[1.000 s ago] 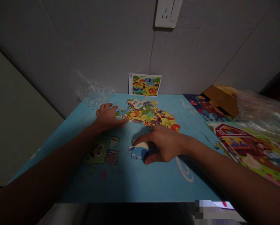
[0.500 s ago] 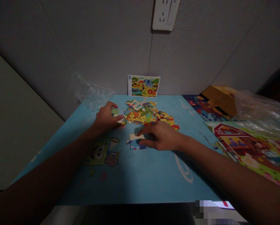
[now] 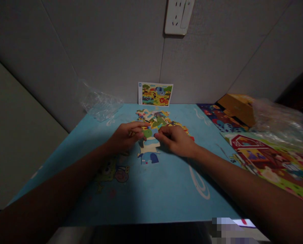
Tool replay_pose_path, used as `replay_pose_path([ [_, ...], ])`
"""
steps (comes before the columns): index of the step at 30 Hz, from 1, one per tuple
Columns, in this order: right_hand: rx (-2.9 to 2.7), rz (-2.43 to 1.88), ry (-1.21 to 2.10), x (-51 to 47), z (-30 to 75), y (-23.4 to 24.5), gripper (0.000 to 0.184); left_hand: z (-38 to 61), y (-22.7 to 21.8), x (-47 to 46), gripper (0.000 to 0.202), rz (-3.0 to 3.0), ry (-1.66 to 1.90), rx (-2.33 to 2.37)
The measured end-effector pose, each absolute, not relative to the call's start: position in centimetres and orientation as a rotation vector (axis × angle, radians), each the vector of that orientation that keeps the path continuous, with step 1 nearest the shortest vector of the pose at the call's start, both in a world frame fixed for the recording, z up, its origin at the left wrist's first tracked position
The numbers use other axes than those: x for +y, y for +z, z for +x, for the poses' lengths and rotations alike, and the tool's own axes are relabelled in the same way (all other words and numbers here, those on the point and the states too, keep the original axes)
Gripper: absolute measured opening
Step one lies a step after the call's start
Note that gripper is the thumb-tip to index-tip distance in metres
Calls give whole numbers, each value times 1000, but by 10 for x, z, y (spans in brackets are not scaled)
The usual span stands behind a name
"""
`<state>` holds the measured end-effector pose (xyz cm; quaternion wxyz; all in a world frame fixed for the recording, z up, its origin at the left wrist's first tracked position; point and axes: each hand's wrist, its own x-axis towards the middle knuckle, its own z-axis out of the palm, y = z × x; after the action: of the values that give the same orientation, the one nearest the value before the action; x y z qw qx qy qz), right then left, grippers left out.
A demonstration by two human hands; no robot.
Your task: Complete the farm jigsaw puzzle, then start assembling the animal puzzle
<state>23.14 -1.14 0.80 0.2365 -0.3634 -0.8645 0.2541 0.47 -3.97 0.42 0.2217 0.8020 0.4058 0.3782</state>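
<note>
My left hand and my right hand meet over a blue table mat. Between their fingertips is a green puzzle piece, pinched from both sides and touching a pale piece below it. A blue piece lies flat just under those. Behind the hands spreads a pile of loose, colourful puzzle pieces. A small reference picture card leans against the wall beyond the pile.
A crumpled clear plastic bag lies at the back left. On the right are a finished barn puzzle, a yellow box and more clear plastic. A wall socket is above.
My left hand lifted a green piece from the pile's left edge and carried it to the centre. My right hand moved up from the blue piece to meet it.
</note>
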Motion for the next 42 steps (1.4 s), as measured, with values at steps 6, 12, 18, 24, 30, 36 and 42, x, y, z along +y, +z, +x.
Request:
replay_pose_path([
  [6,-2284,-1084,652,-10,231,11,38,-2,1,-32,45,2439,1035,1142],
  [12,-2242,-1092,762,-8,230,7,37,-4,-3,-26,40,2562,1095,1091],
  [18,-2230,-1051,803,-7,230,2,38,-5,-2,-24,36,2657,1196,1044],
  [24,-2270,-1007,763,-5,230,-2,39,-5,-2,-24,29,2716,1297,963],
  [30,-2286,-1013,816,-8,230,1,39,-4,-2,-27,26,2707,1271,983],
  [36,-2302,-1010,875,-10,230,2,37,-4,-2,-27,26,2698,1265,978],
  [42,-2288,-1024,899,-11,229,5,35,-4,-2,-27,27,2688,1246,1000],
])
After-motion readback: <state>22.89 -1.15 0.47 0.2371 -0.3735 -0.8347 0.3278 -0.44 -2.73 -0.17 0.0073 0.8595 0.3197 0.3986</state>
